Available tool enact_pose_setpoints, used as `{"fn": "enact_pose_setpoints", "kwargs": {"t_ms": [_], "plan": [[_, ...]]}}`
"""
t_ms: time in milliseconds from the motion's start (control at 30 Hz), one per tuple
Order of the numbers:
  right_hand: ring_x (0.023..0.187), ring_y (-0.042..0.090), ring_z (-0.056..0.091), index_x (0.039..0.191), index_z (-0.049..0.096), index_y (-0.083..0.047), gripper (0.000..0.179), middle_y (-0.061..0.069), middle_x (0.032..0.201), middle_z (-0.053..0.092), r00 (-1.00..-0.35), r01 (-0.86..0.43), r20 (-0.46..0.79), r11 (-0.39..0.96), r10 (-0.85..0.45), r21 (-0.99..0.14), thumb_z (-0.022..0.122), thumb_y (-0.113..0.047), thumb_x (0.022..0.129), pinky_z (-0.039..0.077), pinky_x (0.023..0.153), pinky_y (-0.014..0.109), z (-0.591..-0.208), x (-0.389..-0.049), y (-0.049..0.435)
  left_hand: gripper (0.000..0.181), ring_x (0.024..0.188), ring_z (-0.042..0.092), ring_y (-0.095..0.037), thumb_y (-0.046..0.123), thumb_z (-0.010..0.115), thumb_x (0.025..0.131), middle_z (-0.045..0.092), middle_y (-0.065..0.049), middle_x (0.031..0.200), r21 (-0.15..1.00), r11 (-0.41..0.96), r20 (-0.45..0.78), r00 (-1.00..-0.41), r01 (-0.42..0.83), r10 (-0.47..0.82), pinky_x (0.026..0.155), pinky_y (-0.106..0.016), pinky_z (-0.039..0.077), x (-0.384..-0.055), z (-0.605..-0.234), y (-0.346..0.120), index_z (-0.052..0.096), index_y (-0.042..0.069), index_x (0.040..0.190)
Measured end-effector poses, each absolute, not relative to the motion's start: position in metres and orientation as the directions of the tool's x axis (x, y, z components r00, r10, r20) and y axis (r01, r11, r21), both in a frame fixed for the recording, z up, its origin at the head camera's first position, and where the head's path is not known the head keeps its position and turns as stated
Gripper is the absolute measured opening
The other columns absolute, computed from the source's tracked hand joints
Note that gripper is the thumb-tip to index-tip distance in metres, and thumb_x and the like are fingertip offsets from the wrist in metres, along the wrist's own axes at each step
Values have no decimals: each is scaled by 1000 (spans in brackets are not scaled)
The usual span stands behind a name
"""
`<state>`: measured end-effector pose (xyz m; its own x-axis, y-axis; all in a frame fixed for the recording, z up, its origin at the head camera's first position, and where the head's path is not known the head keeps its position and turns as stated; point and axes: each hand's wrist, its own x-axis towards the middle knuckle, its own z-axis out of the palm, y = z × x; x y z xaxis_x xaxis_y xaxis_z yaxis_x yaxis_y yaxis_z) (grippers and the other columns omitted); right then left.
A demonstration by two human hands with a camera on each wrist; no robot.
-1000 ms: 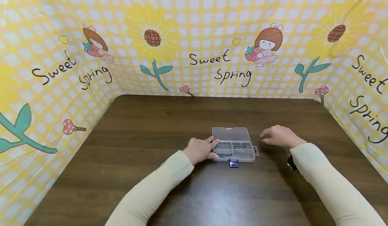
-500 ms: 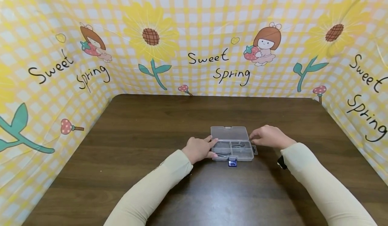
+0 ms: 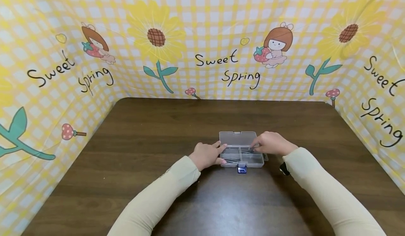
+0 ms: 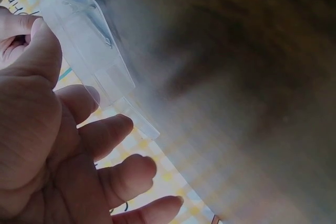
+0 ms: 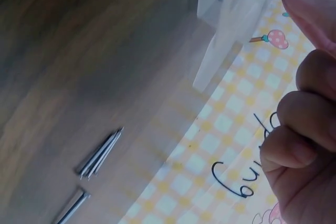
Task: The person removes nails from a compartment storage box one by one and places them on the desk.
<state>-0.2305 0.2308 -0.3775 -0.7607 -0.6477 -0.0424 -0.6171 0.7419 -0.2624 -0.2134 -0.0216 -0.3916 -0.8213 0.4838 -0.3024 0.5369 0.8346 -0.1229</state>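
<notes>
A clear plastic compartment box point(image 3: 253, 164) lies on the table with its lid point(image 3: 235, 138) folded back. Nails point(image 3: 231, 160) lie in its front left compartment, and more in the back right one. My left hand point(image 3: 206, 155) rests at the box's left edge, fingers spread, thumb and index finger touching it. From the right, my right hand point(image 3: 273, 143) reaches with its fingertips into the back right compartment. In the right wrist view its fingers are curled; I cannot tell whether they pinch a nail.
Several loose nails point(image 5: 101, 153) lie on the table in the right wrist view. A blue latch point(image 3: 242, 168) sticks out at the box's front. Yellow checked cloth point(image 3: 215, 28) stands round the brown table point(image 3: 152, 123).
My right hand has moved left from beside the box until its fingertips are over the back right compartment. My left hand and the box keep their places.
</notes>
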Motion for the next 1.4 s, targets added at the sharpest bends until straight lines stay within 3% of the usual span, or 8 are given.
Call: {"fn": "enact_pose_setpoints", "kwargs": {"t_ms": [100, 267, 500, 600, 833, 1233, 1400], "plan": [[77, 12, 66, 97, 77, -9, 15, 4, 95, 73, -752, -632, -53, 740, -658, -231, 67, -7, 86, 53, 67, 32, -378, -231, 224, 71, 66, 63, -18, 62, 46, 88, 37, 9, 151, -126, 837, -290, -826, 533, 483, 69, -33, 43, -213, -392, -22, 31, 33, 151], [86, 18, 68, 100, 77, -7, 16, 5, 98, 73, -744, -636, -110, 749, -659, -186, 69, -10, 86, 54, 71, 35, -379, -234, 215, 70, 68, 62, -21, 62, 45, 88, 38, 8, 150, -126, 831, -269, -825, 541, 496, 73, -34, 45, -212, -392, -24, 32, 33, 150], [88, 18, 68, 100, 77, -8, 17, 5, 97, 73, -731, -644, -161, 749, -663, -155, 68, -7, 86, 54, 72, 35, -383, -235, 209, 69, 113, 54, -25, 63, 39, 89, 35, 9, 152, -176, 807, -258, -817, 564, 515, 82, -37, 45, -210, -393, -25, 29, 34, 151], [88, 17, 68, 100, 77, -10, 17, 4, 97, 73, -733, -638, -177, 754, -657, -156, 68, -8, 85, 54, 71, 35, -384, -235, 207, 69, 122, 49, -26, 64, 37, 90, 34, 10, 152, -205, 796, -255, -817, 569, 518, 83, -36, 45, -211, -393, -26, 28, 35, 151], [85, 15, 68, 96, 78, -12, 15, 1, 94, 73, -749, -636, -159, 765, -643, -99, 71, -8, 83, 54, 70, 35, -386, -238, 203, 67, 109, 55, -22, 64, 35, 90, 36, 10, 151, -220, 792, -259, -817, 570, 516, 77, -33, 44, -210, -393, -24, 24, 38, 152], [73, 8, 63, 79, 76, -15, 13, -5, 80, 70, -728, -669, -142, 740, -671, -63, 68, -4, 84, 53, 76, 39, -386, -240, 195, 66, 113, 54, -24, 62, 40, 91, 39, 6, 150, -136, 823, -260, -822, 551, 507, 85, -38, 44, -211, -394, -24, 31, 35, 151], [64, 6, 56, 74, 72, -16, 16, -8, 74, 67, -717, -688, -127, 725, -685, -28, 68, -6, 85, 52, 63, 31, -387, -240, 195, 66, 117, 52, -25, 62, 41, 91, 40, 5, 149, -129, 817, -236, -818, 561, 524, 85, -38, 45, -211, -395, -26, 33, 34, 150]]}}
